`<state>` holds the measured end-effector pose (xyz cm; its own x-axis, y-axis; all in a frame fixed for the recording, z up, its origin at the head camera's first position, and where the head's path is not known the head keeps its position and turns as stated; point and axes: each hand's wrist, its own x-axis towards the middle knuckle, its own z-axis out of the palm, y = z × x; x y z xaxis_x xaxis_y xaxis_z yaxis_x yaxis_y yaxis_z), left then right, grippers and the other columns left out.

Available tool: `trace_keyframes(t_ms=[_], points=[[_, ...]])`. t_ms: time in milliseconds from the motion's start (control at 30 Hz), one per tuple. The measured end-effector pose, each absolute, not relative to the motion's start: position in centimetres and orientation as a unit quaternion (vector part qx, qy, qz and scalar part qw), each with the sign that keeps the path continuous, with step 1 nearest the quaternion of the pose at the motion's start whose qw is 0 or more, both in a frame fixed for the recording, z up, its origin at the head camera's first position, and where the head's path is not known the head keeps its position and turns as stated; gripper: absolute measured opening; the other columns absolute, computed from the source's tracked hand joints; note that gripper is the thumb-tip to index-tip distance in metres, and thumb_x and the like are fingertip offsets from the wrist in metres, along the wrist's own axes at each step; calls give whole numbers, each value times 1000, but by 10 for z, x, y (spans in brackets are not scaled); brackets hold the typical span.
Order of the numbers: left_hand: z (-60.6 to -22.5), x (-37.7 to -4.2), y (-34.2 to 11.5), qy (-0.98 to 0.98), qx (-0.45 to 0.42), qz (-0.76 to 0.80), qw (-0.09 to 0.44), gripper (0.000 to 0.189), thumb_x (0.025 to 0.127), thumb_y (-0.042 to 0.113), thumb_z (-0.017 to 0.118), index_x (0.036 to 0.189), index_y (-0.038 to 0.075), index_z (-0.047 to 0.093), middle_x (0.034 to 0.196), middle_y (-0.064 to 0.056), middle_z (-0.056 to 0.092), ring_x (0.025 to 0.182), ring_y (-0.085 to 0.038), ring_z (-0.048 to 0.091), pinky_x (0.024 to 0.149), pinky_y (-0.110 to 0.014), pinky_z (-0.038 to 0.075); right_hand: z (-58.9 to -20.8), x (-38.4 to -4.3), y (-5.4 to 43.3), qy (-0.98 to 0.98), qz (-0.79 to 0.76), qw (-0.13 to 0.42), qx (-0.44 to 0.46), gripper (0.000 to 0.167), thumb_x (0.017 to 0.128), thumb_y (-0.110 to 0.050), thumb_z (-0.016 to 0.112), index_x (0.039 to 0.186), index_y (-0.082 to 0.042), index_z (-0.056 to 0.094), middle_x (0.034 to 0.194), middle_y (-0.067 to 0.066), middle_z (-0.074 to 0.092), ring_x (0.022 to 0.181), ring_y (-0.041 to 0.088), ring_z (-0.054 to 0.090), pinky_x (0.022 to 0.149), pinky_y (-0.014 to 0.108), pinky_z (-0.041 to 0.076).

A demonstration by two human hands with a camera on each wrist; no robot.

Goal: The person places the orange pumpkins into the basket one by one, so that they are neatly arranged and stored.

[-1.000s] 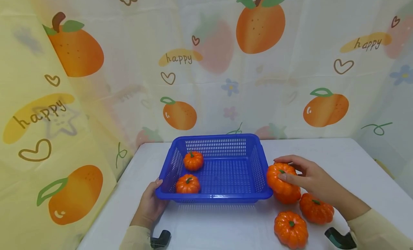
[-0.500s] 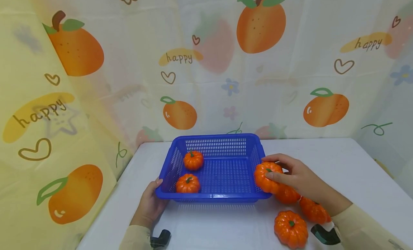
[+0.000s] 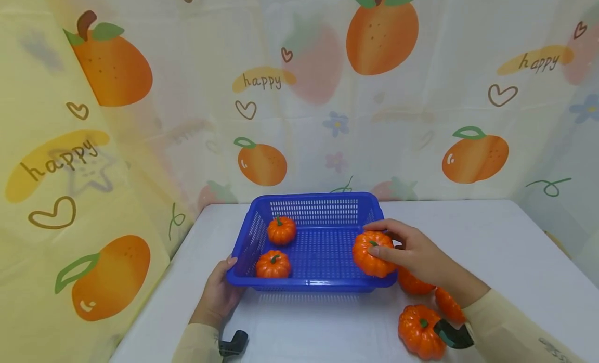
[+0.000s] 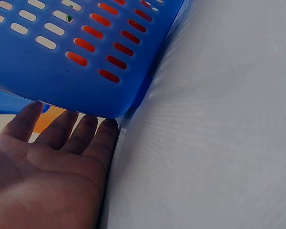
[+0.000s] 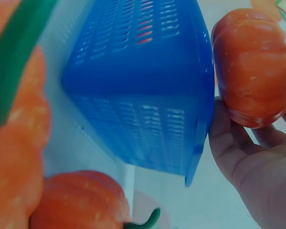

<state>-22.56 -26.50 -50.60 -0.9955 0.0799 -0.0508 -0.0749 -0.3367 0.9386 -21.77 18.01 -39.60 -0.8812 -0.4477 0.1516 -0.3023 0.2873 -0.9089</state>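
Note:
My right hand holds an orange toy pumpkin, thumb on top near its green stem, above the right rim of a blue plastic basket. In the right wrist view the held pumpkin is beyond the basket's rim, fingers around its lower side. My left hand grips the basket's left front corner, thumb on the rim. The left wrist view has its fingertips against the basket. Inside the basket, on the left, sit two smaller pumpkins, one at the back and one in front.
Right of the basket, three more pumpkins rest on the white table: one beside the basket, one partly behind my sleeve, and one nearer the front. A fruit-printed cloth hangs behind the table.
My right hand has carried the pumpkin left, from beside the basket to over its right rim, uncovering the pumpkin behind it. The left hand stays on the basket's corner.

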Motion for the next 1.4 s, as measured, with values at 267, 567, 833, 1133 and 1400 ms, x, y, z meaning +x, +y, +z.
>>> trace_keyframes(t_ms=[267, 567, 833, 1133, 1400], points=[[-505, -225, -264, 571, 4, 820, 46, 71, 108, 35, 41, 168, -1, 26, 167, -20, 37, 143, -28, 44, 112, -33, 42, -391, -223, 165, 819, -522, 61, -228, 49, 106, -34, 72, 149, -14, 62, 143, 13, 61, 128, 35, 59, 96, 41, 58], [-507, -225, -265, 574, 7, 817, 46, 71, 108, 34, 41, 167, -3, 27, 164, -19, 42, 140, -27, 47, 111, -34, 43, -389, -230, 151, 827, -512, 51, -226, 48, 106, -38, 71, 149, -19, 62, 142, 12, 62, 128, 35, 60, 100, 49, 57], [-507, -226, -266, 574, 1, 818, 44, 71, 108, 35, 43, 167, -1, 28, 164, -18, 43, 140, -27, 47, 110, -33, 44, -381, -238, 138, 837, -496, 36, -230, 49, 106, -40, 70, 150, -19, 62, 142, 10, 62, 128, 34, 59, 100, 50, 56], [-507, -225, -265, 575, 12, 817, 47, 71, 108, 36, 42, 167, -2, 27, 163, -18, 42, 141, -28, 45, 110, -33, 43, -375, -247, 120, 831, -506, 42, -227, 50, 106, -38, 71, 152, -19, 61, 150, 13, 55, 128, 36, 59, 99, 48, 57], [-506, -226, -266, 567, 7, 822, 58, 71, 108, 34, 41, 169, 1, 25, 169, -21, 33, 145, -30, 41, 112, -31, 42, -379, -251, 107, 836, -502, 51, -213, 52, 105, -43, 72, 152, -22, 61, 155, 10, 54, 135, 37, 54, 103, 52, 55]])
